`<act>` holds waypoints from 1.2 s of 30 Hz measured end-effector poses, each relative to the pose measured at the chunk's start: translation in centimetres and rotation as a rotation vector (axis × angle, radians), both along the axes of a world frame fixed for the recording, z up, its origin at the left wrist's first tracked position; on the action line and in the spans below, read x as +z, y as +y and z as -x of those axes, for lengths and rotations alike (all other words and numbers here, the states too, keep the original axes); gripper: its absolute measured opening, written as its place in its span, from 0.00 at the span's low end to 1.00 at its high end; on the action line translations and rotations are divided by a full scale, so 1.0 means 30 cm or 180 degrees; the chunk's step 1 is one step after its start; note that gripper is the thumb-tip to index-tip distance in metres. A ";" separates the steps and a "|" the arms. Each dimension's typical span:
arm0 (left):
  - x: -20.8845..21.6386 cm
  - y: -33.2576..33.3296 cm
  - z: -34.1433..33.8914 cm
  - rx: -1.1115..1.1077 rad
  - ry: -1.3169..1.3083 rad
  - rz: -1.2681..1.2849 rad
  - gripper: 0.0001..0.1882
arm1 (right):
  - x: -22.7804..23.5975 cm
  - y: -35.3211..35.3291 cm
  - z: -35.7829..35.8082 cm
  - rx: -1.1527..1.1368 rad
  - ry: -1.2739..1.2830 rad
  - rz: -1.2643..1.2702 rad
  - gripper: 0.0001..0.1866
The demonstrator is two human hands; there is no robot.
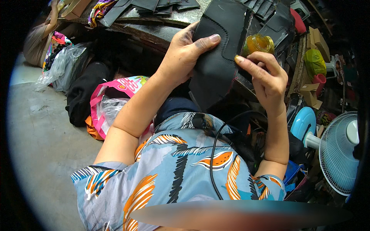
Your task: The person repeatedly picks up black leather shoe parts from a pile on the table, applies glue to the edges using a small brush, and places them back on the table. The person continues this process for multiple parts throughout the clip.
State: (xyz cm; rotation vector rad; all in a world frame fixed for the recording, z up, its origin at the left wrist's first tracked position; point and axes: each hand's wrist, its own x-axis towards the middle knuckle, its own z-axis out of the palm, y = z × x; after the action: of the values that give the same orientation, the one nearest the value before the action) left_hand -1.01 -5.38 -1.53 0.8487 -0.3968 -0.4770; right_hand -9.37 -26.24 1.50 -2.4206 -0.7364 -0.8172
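Note:
My left hand point(189, 50) is closed on a black leather piece point(214, 73), thumb on top and the other fingers behind it. A curved line of stitching runs across the leather. My right hand point(268, 75) has its index finger stretched out, with a yellowish smear on the tip, at the right edge of the leather. Its other fingers are bent and hold nothing that I can see. Just beyond that hand is a glass jar point(259, 43) of amber paste. Dark stains mark my left thumb and knuckles.
Black leather pieces point(165, 7) lie on the workbench point(154, 32). At right are a fan point(339, 154), a blue round stool or lid point(303, 122) and cardboard boxes point(319, 42). A pink bag point(98, 104) stands on the floor at left. Another person point(38, 42) sits at far left.

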 end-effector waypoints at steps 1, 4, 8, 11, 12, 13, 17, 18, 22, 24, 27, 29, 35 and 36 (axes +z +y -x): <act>-0.001 0.000 -0.002 0.0027 -0.0034 -0.0097 0.18 | 0.004 -0.001 0.003 0.0032 -0.0123 0.0197 0.25; -0.002 -0.004 -0.003 0.0077 -0.0107 -0.0311 0.19 | 0.005 -0.001 0.003 -0.0003 0.0007 -0.0262 0.26; 0.000 -0.010 0.000 0.0251 -0.0038 -0.0329 0.16 | -0.018 0.014 0.005 -0.0529 -0.0166 0.0238 0.28; 0.000 -0.011 -0.007 0.0437 0.0038 -0.0292 0.15 | -0.030 0.023 0.022 -0.0565 -0.0544 0.0753 0.26; -0.001 -0.011 -0.011 0.0480 0.0054 -0.0274 0.14 | -0.029 0.020 0.026 -0.0489 -0.0651 0.0859 0.26; -0.001 -0.012 -0.014 0.0500 0.0023 -0.0327 0.14 | -0.027 0.018 0.029 -0.0397 -0.0800 0.0936 0.27; -0.005 -0.020 -0.010 0.0424 -0.0012 -0.0409 0.15 | -0.021 0.012 0.012 -0.0549 -0.0420 0.0016 0.31; -0.006 -0.023 -0.008 0.0376 -0.0008 -0.0388 0.15 | -0.027 0.022 0.013 -0.0706 -0.0253 0.0159 0.31; -0.008 -0.009 -0.017 0.0512 0.0050 -0.0331 0.16 | -0.035 0.026 0.010 -0.0270 -0.0113 0.0435 0.30; -0.009 0.012 -0.035 0.0512 0.0142 -0.0560 0.17 | -0.023 -0.013 0.006 -0.0328 0.0008 0.0439 0.25; -0.012 0.042 -0.053 0.0350 0.0299 -0.0693 0.18 | 0.007 -0.129 -0.038 -0.1307 0.0148 0.0461 0.19; -0.011 0.052 -0.062 0.0166 0.0499 -0.0768 0.19 | 0.007 -0.199 -0.078 -0.1816 0.0182 0.0914 0.19; 0.009 0.063 -0.058 -0.0225 0.0201 -0.0451 0.34 | -0.052 -0.227 -0.154 -0.1681 0.0083 0.1908 0.18; 0.011 0.061 -0.057 -0.0206 0.0079 -0.0521 0.34 | -0.044 -0.226 -0.147 -0.1596 0.0172 0.1780 0.19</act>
State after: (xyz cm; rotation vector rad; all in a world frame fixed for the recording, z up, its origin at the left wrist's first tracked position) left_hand 0.70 -3.55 -1.20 0.9893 -0.3667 -0.5853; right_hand -4.94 -33.02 0.16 -3.1944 -0.3617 -0.7956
